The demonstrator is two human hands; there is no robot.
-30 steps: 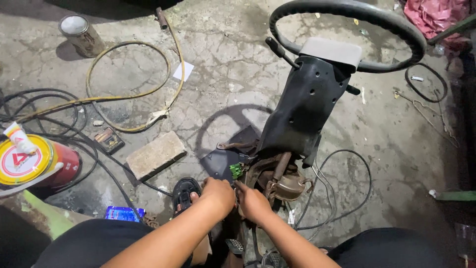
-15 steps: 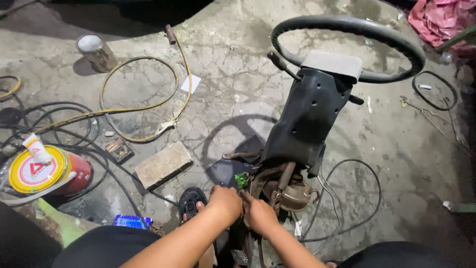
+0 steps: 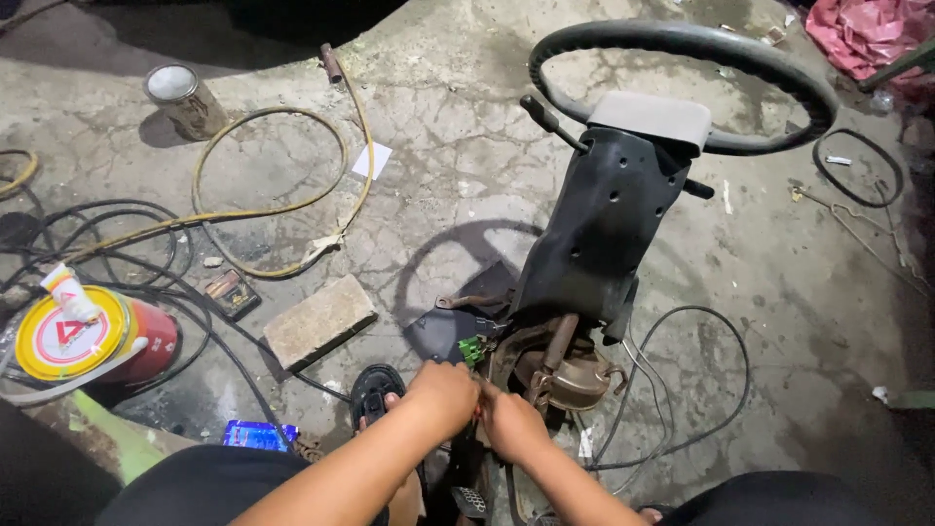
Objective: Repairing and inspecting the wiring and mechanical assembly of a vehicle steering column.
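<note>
Cracked, stained concrete floor (image 3: 458,195) strewn with cables (image 3: 146,273), both hands (image 3: 477,409) pressed together at the steering column's (image 3: 604,224) base.

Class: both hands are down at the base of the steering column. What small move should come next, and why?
Probably steady the steering column with the left hand while the right hand works beside the green connector: the column stands tilted on cracked concrete, both hands bunched at its base.

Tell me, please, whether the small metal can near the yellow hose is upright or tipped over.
Upright: the metal can stands on its base on the concrete floor, round top facing up.
</note>
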